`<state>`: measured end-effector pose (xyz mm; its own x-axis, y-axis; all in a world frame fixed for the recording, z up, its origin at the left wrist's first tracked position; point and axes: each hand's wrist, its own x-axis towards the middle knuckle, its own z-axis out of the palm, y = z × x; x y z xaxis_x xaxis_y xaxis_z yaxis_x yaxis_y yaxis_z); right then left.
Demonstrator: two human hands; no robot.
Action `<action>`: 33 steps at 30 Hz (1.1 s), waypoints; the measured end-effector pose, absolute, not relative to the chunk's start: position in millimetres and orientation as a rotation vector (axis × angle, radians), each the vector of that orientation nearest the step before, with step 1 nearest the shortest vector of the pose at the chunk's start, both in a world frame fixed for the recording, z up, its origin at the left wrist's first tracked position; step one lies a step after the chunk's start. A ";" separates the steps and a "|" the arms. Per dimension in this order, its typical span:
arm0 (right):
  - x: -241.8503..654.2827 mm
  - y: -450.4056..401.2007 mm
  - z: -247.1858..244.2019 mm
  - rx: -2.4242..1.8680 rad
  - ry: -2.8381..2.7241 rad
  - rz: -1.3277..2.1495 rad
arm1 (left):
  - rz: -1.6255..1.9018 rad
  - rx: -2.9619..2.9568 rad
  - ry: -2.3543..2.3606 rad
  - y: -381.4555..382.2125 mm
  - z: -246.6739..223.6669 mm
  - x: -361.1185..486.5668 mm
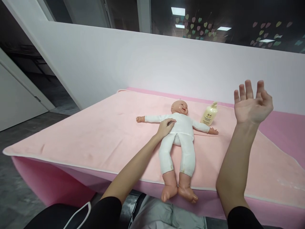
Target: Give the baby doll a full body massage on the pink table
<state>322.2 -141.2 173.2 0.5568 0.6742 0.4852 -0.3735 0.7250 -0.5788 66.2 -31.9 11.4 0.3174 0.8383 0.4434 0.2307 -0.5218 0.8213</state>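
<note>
A baby doll (182, 125) with a white cloth body lies face up, its arms spread and its feet over the near edge of the pink mat. My left hand (166, 127) rests on the side of its torso, fingers laid out over the white cloth. Raised at the right, my right hand (252, 103) holds nothing. Its palm is turned toward me and the fingers are apart, slightly bent. A pale yellow pump bottle (209, 115) stands beside the doll's arm, between the doll and my right hand.
The pink mat (100, 136) covers most of the padded pink table (283, 133). Behind rises a white partition (166, 60), with dark glass (228, 19) bearing heart stickers above it. At the left is a grey floor (14, 178) and a white door (19, 95).
</note>
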 end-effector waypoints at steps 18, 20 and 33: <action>227.3 7.4 34.1 -1.234 -1.236 0.575 | 1.318 2.137 1.219 1.2 47.3 106.7; 226.2 5.3 25.3 -1.398 -1.274 0.464 | 1.389 2.104 1.241 13.6 49.8 118.3; 205.0 -11.8 40.6 -1.798 -1.713 0.053 | 1.372 1.745 1.218 69.8 37.1 136.5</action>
<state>205.0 -11.8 40.6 0.1473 0.9073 0.3939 0.8810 0.0606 -0.4692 136.5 69.8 37.1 0.0446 0.9137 0.4040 0.2928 -0.3986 0.8691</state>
